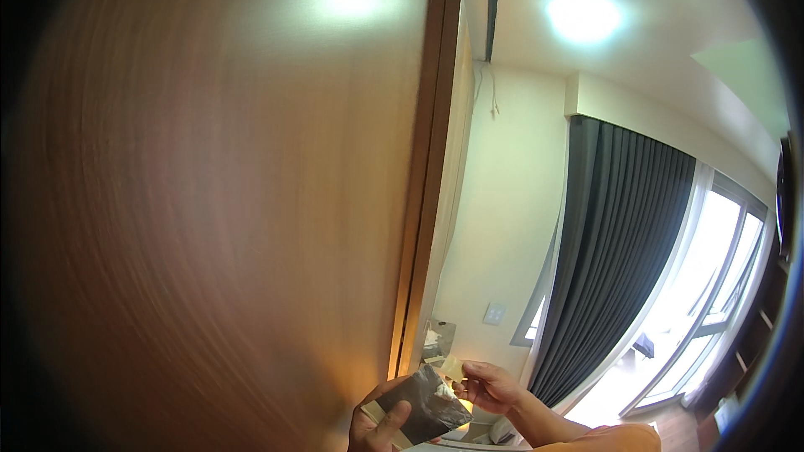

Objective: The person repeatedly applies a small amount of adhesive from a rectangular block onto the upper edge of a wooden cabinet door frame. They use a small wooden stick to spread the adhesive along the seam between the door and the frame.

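My left hand (378, 424) grips a dark flat rectangular plate (416, 410) by its near left side, with the thumb laid across its face. A whitish smear like putty (444, 391) sits along the plate's upper right part. Beside that corner, my right hand (488, 387) is closed, fingers pinching a small thin pale-yellow piece (453, 367). Its exact kind cannot be made out. Both hands are low in the view, just right of a large brown wood-grain panel (226, 192).
The wood panel's edge trim (425, 176) rises close to my hands. Behind them is a small grey square with a white patch (439, 340). A pale wall (511, 201) bears a switch plate (494, 314). Dark curtains (620, 226) hang beside a bright window (712, 285) at right.
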Motion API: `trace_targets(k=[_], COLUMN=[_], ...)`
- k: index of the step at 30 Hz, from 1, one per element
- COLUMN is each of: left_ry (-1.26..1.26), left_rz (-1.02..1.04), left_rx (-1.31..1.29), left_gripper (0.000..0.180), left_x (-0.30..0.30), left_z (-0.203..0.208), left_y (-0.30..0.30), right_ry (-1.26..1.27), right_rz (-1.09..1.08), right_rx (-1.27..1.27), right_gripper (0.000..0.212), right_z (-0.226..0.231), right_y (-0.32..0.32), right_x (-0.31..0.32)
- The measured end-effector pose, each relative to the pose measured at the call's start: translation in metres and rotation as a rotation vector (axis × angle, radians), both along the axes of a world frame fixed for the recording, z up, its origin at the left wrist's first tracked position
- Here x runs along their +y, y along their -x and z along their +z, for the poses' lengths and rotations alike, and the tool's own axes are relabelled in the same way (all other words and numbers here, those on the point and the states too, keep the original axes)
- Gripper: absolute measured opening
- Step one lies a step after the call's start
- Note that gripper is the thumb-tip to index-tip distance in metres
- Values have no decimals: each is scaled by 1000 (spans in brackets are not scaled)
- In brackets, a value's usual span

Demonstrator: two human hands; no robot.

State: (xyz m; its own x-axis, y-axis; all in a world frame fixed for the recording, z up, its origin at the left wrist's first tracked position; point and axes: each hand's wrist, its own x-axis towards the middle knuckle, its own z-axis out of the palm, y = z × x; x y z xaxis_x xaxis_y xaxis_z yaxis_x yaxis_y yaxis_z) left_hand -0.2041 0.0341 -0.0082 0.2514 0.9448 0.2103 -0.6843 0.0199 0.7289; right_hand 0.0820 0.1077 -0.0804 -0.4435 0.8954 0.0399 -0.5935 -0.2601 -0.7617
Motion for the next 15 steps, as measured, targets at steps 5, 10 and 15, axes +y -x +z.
trace_targets(k=[5,10,15], left_ry=[-16,57,47], left_rz=[23,1,23], left_rx=[14,0,30], left_gripper=[45,48,47], left_x=[0,-3,2], left_z=[6,9,6], left_y=[0,-1,-1], right_ry=[38,112,158], right_rz=[68,-42,-66], right_rx=[103,77,113], right_gripper=[42,45,45], right_z=[0,-1,-6], right_y=[2,3,1], right_x=[9,7,7])
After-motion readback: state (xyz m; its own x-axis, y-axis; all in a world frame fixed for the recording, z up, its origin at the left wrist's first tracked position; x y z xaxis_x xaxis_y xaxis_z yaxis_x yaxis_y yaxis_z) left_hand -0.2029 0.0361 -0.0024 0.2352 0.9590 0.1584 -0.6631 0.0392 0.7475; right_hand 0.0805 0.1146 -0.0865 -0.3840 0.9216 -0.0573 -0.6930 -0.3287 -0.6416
